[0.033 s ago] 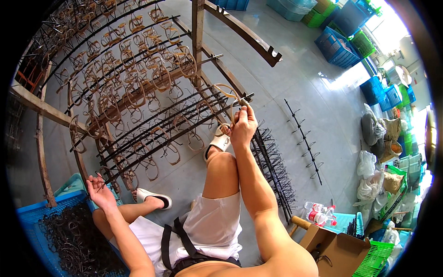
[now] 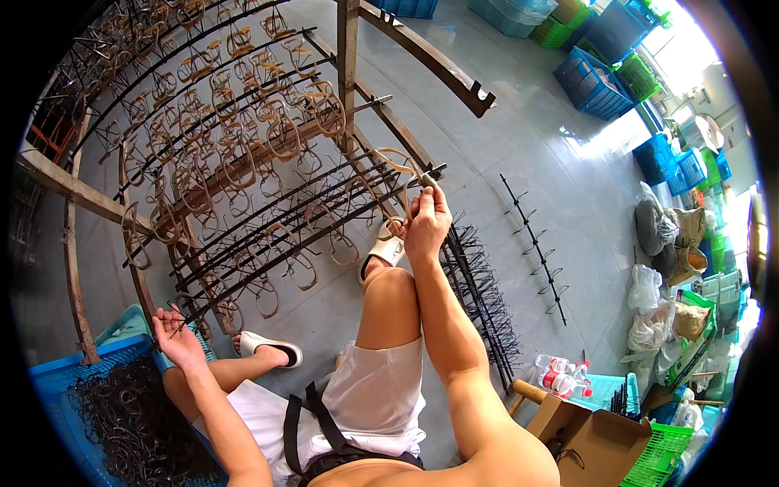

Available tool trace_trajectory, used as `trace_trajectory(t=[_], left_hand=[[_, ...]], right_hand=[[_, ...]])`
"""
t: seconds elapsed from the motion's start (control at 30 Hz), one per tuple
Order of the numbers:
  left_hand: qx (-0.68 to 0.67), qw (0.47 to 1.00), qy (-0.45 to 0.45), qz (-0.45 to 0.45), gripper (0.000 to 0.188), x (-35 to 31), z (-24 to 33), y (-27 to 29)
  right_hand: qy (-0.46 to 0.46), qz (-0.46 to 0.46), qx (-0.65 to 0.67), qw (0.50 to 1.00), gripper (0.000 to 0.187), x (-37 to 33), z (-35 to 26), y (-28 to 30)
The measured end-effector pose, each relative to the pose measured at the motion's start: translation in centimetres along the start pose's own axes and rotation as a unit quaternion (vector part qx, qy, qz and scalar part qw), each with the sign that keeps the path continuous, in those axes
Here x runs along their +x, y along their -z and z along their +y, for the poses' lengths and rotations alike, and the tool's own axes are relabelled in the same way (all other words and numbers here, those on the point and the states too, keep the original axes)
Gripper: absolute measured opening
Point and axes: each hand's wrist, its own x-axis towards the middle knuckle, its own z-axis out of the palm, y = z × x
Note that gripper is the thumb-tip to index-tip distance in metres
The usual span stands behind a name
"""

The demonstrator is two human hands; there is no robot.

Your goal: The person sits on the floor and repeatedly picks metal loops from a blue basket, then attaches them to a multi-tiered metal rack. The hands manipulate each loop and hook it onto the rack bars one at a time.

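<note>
A long dark rod [image 2: 304, 246] with small hooks runs across in front of me. Tan eyeglass frames [image 2: 300, 268] hang along it. At its left end my left hand [image 2: 178, 341] is palm up, fingers curled round the tip. My right hand [image 2: 428, 223] pinches the other end, its fingertips closed. Right there a tan eyeglass frame [image 2: 398, 161] sticks up past my fingers; whether they also grip it, I cannot tell. Behind, a rusty metal rack [image 2: 346, 65] bears several more rods full of frames.
Hooked rods [image 2: 479, 304] lean beside my right forearm, and a single one [image 2: 535, 247] lies on the floor. A blue crate [image 2: 57, 390] of dark frames stands at my left. Lower right are a cardboard box [image 2: 596, 438] and bottles [image 2: 560, 377].
</note>
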Motion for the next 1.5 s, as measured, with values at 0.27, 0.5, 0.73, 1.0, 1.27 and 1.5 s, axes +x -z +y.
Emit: trace_trajectory(t=[0.27, 0.5, 0.73, 1.0, 1.27, 1.5], left_hand=[[0.014, 0.999, -0.003, -0.037, 0.024, -0.1, 0.0, 0.0], [0.034, 0.998, -0.008, -0.053, 0.024, -0.5, -0.1, -0.7], [0.092, 0.995, -0.025, -0.013, 0.026, -0.4, -0.5, -0.9], [0.076, 0.997, -0.016, -0.007, 0.023, -0.2, -0.5, -1.0], [0.067, 0.997, -0.025, -0.014, 0.023, 0.0, -0.6, -0.4], [0.052, 0.998, 0.001, -0.034, 0.024, 0.0, -0.8, -0.3]], right_hand=[[0.002, 0.030, 0.036, 0.999, 0.018, -0.1, 0.6, -0.5], [0.013, -0.012, -0.015, 1.000, 0.020, -0.2, 0.8, -0.2], [0.059, -0.083, -0.171, 0.980, 0.024, -0.2, 1.4, 0.9], [0.106, -0.077, -0.230, 0.964, 0.024, 0.1, -0.1, 0.5], [0.091, -0.096, -0.178, 0.975, 0.024, -0.3, 0.1, 0.3], [0.122, -0.003, -0.261, 0.958, 0.023, 0.0, 0.1, 0.2]])
